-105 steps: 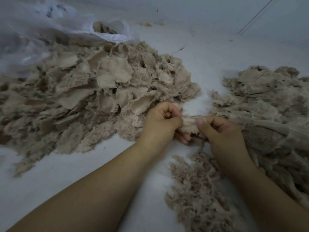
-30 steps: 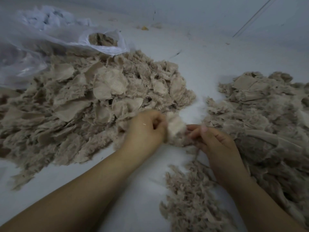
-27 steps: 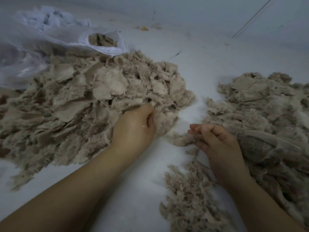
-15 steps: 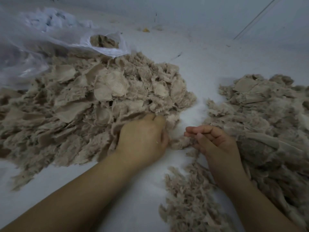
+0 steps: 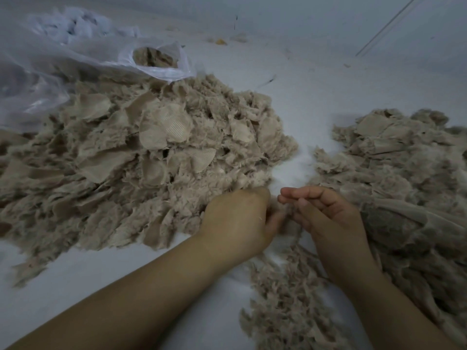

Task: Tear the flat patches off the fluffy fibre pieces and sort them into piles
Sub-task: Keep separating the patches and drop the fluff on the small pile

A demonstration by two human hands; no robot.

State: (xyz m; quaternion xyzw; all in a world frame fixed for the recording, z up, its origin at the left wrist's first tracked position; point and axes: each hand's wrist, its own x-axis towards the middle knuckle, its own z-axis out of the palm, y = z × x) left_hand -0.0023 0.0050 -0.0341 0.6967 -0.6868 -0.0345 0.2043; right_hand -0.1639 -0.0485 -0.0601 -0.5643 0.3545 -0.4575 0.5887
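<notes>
My left hand (image 5: 237, 221) lies at the near edge of the big left pile (image 5: 151, 160) of beige fluffy pieces with flat mesh patches. Its fingers curl toward a small fluffy fibre piece (image 5: 284, 210) between both hands. My right hand (image 5: 328, 215) pinches that same piece with curled fingers and thumb. Most of the piece is hidden by the fingers. A second heap (image 5: 404, 173) of the same beige material lies at the right, touching my right wrist. A smaller pile of fluffy shreds (image 5: 285, 299) sits below the hands.
A clear plastic bag (image 5: 75, 59) with more beige pieces in its mouth lies at the back left, against the big pile. Everything rests on a white surface (image 5: 303, 84). A few small scraps lie at the far edge.
My left hand carried a torn-off bit to the left pile, let it go there, and came back to the piece that my right hand kept pinching. The right hand barely moved.
</notes>
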